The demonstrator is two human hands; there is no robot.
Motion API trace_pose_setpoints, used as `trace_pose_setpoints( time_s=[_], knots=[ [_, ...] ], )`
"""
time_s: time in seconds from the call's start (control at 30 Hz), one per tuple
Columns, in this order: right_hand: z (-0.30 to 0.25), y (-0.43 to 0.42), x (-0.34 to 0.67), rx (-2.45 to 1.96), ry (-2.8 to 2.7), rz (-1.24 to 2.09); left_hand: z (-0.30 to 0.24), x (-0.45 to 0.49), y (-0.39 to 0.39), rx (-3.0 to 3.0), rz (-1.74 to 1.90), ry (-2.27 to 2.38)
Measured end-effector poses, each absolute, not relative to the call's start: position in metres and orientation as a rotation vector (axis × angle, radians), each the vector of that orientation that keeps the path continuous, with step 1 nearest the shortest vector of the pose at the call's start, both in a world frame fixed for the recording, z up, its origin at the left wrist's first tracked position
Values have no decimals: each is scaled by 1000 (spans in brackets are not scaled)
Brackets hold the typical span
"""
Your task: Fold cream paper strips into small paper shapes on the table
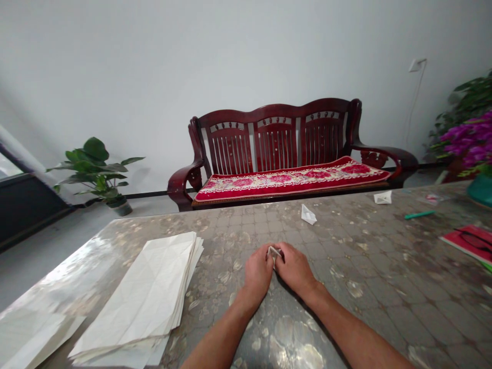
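Observation:
Between my two hands, low over the middle of the table, is a small piece of folded white paper (273, 252). My left hand (258, 266) grips it from the left side with fingers closed. From the right, my right hand (295, 266) pinches its other side. Most of the paper is hidden by the fingers; a small peaked edge shows between the thumbs. Beyond the hands stands a folded paper boat (308, 214). A second folded paper piece (383, 197) lies farther right near the table's far edge.
A stack of white paper sheets (146, 287) lies left on the patterned table (369, 287), with more paper (34, 338) at the near-left corner. To the right are a green pen (419, 215), a red book (467, 241) with glasses, and a flower pot (480, 190). A wooden bench (274, 136) stands behind.

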State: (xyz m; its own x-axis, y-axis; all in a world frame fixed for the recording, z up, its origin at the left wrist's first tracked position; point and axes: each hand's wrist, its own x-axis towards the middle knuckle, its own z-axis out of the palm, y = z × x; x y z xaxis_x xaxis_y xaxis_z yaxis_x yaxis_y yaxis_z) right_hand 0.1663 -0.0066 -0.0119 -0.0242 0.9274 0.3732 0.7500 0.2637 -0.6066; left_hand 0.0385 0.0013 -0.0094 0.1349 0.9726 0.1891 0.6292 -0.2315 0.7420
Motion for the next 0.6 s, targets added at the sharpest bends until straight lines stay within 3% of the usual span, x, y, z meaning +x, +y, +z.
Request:
trace_pose_setpoints(
  time_s=[0.27,0.6],
  knots=[
    [-11,-7,169,-1663,-1794,273,-21,32,8,2154,861,1581],
    [-13,-4,183,-1599,-1840,391,-20,26,4,2246,936,1260]
  ],
)
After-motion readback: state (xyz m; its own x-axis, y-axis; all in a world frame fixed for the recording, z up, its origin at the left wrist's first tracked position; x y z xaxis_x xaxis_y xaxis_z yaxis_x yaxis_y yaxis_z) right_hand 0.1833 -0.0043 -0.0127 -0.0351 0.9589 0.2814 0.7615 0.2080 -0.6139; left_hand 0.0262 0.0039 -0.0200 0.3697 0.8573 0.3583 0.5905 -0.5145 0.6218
